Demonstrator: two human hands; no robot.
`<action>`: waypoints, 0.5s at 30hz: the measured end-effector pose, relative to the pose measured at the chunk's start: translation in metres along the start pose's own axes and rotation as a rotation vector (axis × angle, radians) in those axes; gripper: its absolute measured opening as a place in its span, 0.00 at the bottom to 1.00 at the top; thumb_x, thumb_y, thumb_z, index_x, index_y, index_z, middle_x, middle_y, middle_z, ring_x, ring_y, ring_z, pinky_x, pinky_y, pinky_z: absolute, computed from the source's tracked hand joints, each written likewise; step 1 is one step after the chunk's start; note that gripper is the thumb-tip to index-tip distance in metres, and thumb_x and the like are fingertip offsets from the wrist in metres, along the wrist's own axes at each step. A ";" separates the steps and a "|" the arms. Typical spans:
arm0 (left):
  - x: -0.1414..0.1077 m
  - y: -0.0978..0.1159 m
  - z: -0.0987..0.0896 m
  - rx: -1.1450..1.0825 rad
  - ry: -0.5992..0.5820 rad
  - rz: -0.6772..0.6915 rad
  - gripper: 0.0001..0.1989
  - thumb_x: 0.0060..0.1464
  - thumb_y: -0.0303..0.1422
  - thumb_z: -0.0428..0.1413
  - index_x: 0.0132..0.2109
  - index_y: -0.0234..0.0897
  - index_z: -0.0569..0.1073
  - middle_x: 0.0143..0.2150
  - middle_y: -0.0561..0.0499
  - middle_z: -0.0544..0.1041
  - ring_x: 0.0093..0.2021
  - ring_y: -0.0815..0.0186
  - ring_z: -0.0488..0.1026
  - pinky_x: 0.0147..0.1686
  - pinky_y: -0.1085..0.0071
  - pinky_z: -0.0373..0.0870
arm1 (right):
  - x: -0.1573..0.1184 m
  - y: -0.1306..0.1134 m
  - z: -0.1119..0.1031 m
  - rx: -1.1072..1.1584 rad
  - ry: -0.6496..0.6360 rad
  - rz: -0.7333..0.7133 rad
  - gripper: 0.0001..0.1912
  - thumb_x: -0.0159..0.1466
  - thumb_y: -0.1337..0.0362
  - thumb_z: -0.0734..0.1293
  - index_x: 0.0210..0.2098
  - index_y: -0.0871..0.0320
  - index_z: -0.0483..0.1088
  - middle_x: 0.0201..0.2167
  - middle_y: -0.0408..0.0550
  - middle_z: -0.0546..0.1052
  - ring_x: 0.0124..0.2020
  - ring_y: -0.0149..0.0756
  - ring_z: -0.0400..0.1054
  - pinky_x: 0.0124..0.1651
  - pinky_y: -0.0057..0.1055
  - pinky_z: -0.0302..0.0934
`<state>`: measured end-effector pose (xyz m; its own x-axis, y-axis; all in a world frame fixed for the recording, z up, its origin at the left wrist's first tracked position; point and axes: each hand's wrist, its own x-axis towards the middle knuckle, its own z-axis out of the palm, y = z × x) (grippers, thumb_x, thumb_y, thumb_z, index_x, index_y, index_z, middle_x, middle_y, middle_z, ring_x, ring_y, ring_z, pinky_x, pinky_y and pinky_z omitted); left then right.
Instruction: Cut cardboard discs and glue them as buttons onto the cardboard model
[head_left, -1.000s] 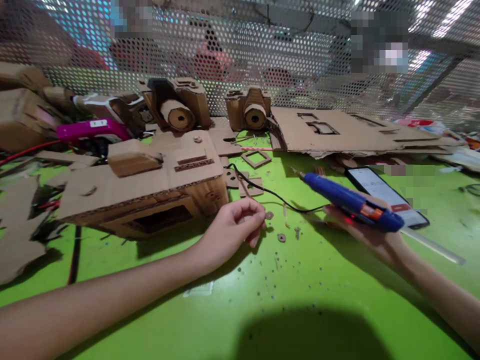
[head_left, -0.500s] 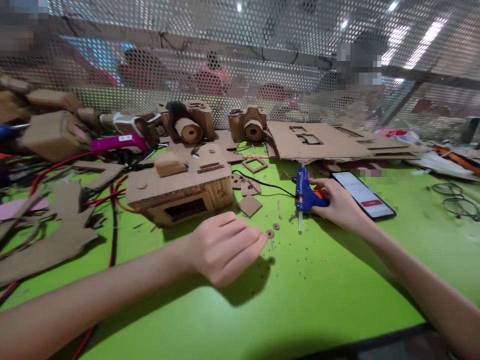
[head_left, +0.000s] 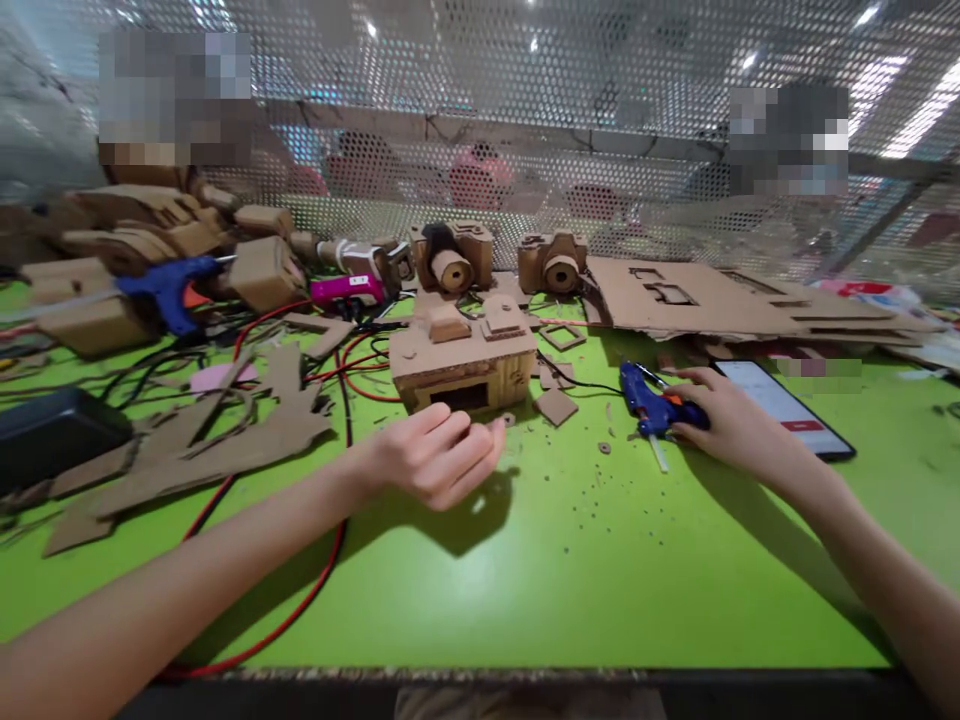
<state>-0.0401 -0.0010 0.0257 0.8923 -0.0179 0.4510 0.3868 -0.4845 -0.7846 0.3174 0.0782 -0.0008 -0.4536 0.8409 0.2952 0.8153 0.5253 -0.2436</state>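
Observation:
My left hand [head_left: 439, 455] is closed in a pinch over the table. At its fingertips is a small cardboard ring [head_left: 508, 420] with a hole in it. Just behind that hand stands a cardboard camera body [head_left: 465, 355] with a rectangular opening in its front. My right hand [head_left: 724, 415] has thumb and fingers around the handle of a blue glue gun [head_left: 651, 405], which is tilted low at the table. A clear glue stick [head_left: 660, 455] pokes out of the gun's rear. Another small cardboard ring [head_left: 604, 448] lies between the hands.
Two cardboard cameras [head_left: 454, 262] [head_left: 555, 262] stand at the back, beside a cut cardboard sheet [head_left: 682, 300]. A phone [head_left: 787, 410] lies right of my right hand. Cardboard scraps [head_left: 247, 450], red-black cables [head_left: 330, 560] and another blue glue gun [head_left: 176, 285] crowd the left.
My view has swung left and back. My left hand has drawn closer to the camera body with the small ring. The glue gun has tipped over from upright in my right hand.

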 end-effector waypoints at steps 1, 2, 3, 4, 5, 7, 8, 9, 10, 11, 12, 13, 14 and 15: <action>-0.003 -0.001 0.002 0.006 -0.012 -0.007 0.03 0.52 0.20 0.60 0.32 0.27 0.78 0.21 0.55 0.69 0.18 0.74 0.61 0.15 0.74 0.55 | -0.001 -0.006 -0.002 -0.009 0.019 -0.009 0.13 0.60 0.60 0.65 0.41 0.58 0.75 0.51 0.60 0.72 0.53 0.57 0.66 0.56 0.62 0.59; -0.006 -0.001 0.004 0.012 -0.022 -0.012 0.03 0.52 0.19 0.59 0.32 0.26 0.78 0.21 0.55 0.69 0.18 0.74 0.61 0.15 0.74 0.55 | 0.000 -0.015 -0.004 -0.004 0.037 -0.022 0.13 0.62 0.58 0.64 0.41 0.58 0.75 0.49 0.59 0.73 0.52 0.55 0.67 0.55 0.61 0.60; -0.008 -0.001 0.006 0.015 -0.033 -0.018 0.03 0.52 0.19 0.59 0.32 0.25 0.77 0.21 0.55 0.69 0.18 0.73 0.61 0.16 0.74 0.56 | 0.002 -0.025 -0.006 0.017 0.059 -0.045 0.14 0.64 0.56 0.63 0.40 0.57 0.75 0.46 0.58 0.75 0.50 0.53 0.68 0.54 0.59 0.62; -0.009 -0.002 0.007 0.018 -0.040 -0.022 0.03 0.53 0.19 0.58 0.33 0.25 0.77 0.21 0.55 0.69 0.19 0.73 0.61 0.16 0.74 0.56 | 0.007 -0.037 -0.008 0.063 0.068 -0.072 0.15 0.65 0.55 0.62 0.40 0.57 0.75 0.44 0.56 0.76 0.48 0.50 0.70 0.53 0.56 0.63; -0.010 -0.001 0.009 0.019 -0.045 -0.024 0.03 0.53 0.19 0.58 0.33 0.25 0.77 0.21 0.55 0.69 0.19 0.73 0.61 0.17 0.74 0.56 | 0.015 -0.049 -0.010 0.128 0.068 -0.096 0.15 0.65 0.55 0.61 0.41 0.56 0.75 0.43 0.54 0.77 0.47 0.48 0.71 0.52 0.54 0.65; -0.011 0.000 0.011 0.022 -0.042 -0.026 0.03 0.53 0.19 0.58 0.32 0.26 0.76 0.21 0.55 0.69 0.19 0.73 0.61 0.17 0.74 0.55 | 0.038 -0.072 -0.010 0.265 0.024 -0.141 0.17 0.65 0.53 0.62 0.47 0.54 0.73 0.47 0.53 0.77 0.46 0.45 0.71 0.52 0.50 0.66; -0.012 0.001 0.012 0.025 -0.038 -0.027 0.03 0.53 0.20 0.58 0.32 0.26 0.76 0.21 0.55 0.69 0.19 0.73 0.61 0.17 0.74 0.55 | 0.053 -0.081 -0.008 0.341 -0.020 -0.154 0.20 0.64 0.52 0.64 0.53 0.52 0.70 0.53 0.52 0.74 0.51 0.45 0.69 0.54 0.50 0.64; -0.012 0.002 0.012 0.030 -0.035 -0.028 0.03 0.53 0.20 0.58 0.32 0.26 0.76 0.22 0.55 0.69 0.19 0.73 0.61 0.17 0.74 0.55 | 0.068 -0.089 -0.005 0.424 -0.072 -0.170 0.26 0.62 0.51 0.65 0.58 0.50 0.65 0.59 0.51 0.69 0.56 0.46 0.65 0.58 0.51 0.61; -0.012 0.003 0.013 0.036 -0.034 -0.029 0.03 0.53 0.21 0.58 0.33 0.26 0.76 0.22 0.55 0.69 0.19 0.73 0.61 0.17 0.74 0.55 | 0.084 -0.095 -0.002 0.514 -0.123 -0.193 0.32 0.60 0.50 0.67 0.62 0.49 0.61 0.63 0.50 0.64 0.61 0.47 0.60 0.61 0.53 0.56; -0.012 0.004 0.013 0.044 -0.035 -0.033 0.03 0.54 0.21 0.58 0.33 0.26 0.76 0.23 0.55 0.70 0.19 0.73 0.61 0.18 0.74 0.55 | 0.098 -0.100 0.003 0.608 -0.217 -0.229 0.39 0.58 0.50 0.69 0.65 0.49 0.56 0.67 0.50 0.57 0.66 0.48 0.54 0.65 0.54 0.51; -0.012 0.005 0.013 0.053 -0.035 -0.038 0.03 0.54 0.22 0.57 0.33 0.27 0.76 0.23 0.55 0.70 0.19 0.74 0.61 0.18 0.74 0.55 | 0.111 -0.103 0.008 0.642 -0.272 -0.264 0.44 0.55 0.49 0.71 0.66 0.49 0.52 0.69 0.50 0.53 0.67 0.48 0.50 0.66 0.53 0.49; -0.012 0.005 0.013 0.063 -0.036 -0.045 0.03 0.54 0.22 0.57 0.33 0.27 0.76 0.23 0.55 0.69 0.19 0.74 0.61 0.18 0.74 0.55 | 0.122 -0.106 0.014 0.667 -0.309 -0.292 0.48 0.52 0.50 0.73 0.67 0.48 0.51 0.70 0.49 0.50 0.68 0.47 0.48 0.67 0.51 0.47; -0.011 0.006 0.014 0.074 -0.036 -0.054 0.03 0.54 0.22 0.58 0.33 0.28 0.76 0.23 0.55 0.69 0.19 0.74 0.60 0.17 0.74 0.54 | 0.131 -0.108 0.019 0.696 -0.335 -0.315 0.50 0.51 0.51 0.74 0.67 0.48 0.49 0.71 0.49 0.47 0.69 0.46 0.45 0.68 0.50 0.46; -0.011 0.006 0.014 0.086 -0.034 -0.062 0.04 0.54 0.22 0.58 0.32 0.29 0.76 0.22 0.56 0.68 0.19 0.74 0.60 0.17 0.74 0.54 | 0.138 -0.110 0.024 0.725 -0.345 -0.336 0.51 0.51 0.52 0.74 0.68 0.49 0.48 0.71 0.48 0.45 0.70 0.45 0.44 0.69 0.48 0.44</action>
<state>-0.0446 0.0083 0.0102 0.8731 0.0402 0.4859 0.4585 -0.4067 -0.7901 0.1566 0.1396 0.0440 -0.8085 0.5571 0.1898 0.2409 0.6076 -0.7568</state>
